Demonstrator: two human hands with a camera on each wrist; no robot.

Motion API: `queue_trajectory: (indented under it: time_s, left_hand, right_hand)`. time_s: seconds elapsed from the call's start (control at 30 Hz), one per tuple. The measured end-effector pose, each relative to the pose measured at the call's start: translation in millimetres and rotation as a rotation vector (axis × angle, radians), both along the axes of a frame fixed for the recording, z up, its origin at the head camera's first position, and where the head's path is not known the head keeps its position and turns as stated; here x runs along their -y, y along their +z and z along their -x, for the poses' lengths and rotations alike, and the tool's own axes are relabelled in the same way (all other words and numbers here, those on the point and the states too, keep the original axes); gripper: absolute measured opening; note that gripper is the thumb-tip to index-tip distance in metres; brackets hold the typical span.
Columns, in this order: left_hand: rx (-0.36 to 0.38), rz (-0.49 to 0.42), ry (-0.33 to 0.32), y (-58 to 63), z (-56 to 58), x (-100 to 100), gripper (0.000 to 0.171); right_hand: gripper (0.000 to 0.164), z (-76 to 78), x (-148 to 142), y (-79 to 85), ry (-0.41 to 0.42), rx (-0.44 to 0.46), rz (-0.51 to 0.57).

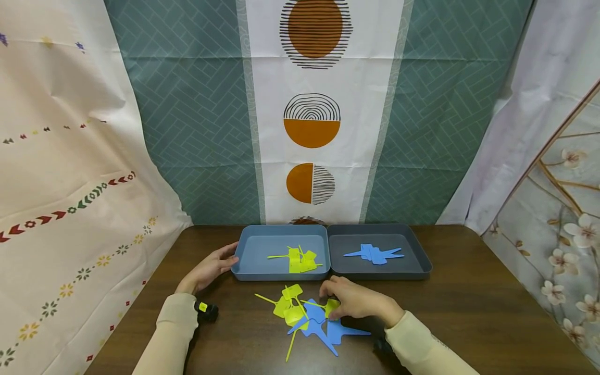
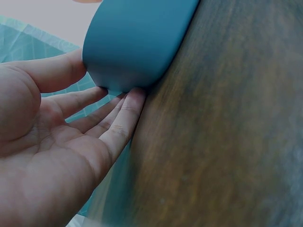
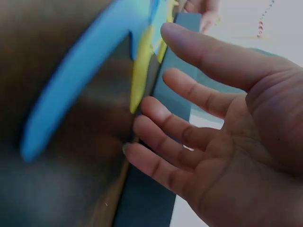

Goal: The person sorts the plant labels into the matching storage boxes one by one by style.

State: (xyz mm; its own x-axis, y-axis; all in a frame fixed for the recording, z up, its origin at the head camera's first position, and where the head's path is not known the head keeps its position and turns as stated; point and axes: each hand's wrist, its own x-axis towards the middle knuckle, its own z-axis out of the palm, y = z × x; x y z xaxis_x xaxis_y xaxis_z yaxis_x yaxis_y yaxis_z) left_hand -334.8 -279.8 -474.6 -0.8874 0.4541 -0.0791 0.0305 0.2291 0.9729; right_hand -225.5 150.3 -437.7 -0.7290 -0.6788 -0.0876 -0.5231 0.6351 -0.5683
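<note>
My left hand (image 1: 211, 268) rests against the left end of the blue-grey tray (image 1: 260, 277); in the left wrist view its thumb and extended fingertips touch the tray's end wall (image 2: 135, 42). My right hand (image 1: 358, 299) reaches over a loose pile of plastic plant labels, thumb and fingers spread around a yellow label (image 1: 332, 306). In the right wrist view a gap shows between thumb and index finger. Other yellow labels (image 1: 292, 291) lie left in the pile, overlapping blue labels (image 1: 316, 328). Several yellow labels (image 1: 295, 264) lie inside the blue-grey tray.
A dark grey tray (image 1: 417, 273) stands right beside the blue-grey one, with several blue labels (image 1: 375, 254) in it. Both are at the back of the brown wooden table (image 1: 469, 312). Patterned cloths (image 1: 206, 130) hang behind and at the sides.
</note>
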Motion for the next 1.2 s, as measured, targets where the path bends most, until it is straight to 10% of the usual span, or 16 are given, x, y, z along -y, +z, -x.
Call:
queue_trajectory:
  time_s: [1.2]
  left_hand:
    - [0.011,-0.007,0.0,1.1,-1.5,1,0.068]
  right_hand:
    - [0.029,16.6,-4,-5.4,-0.045,0.094,0.293]
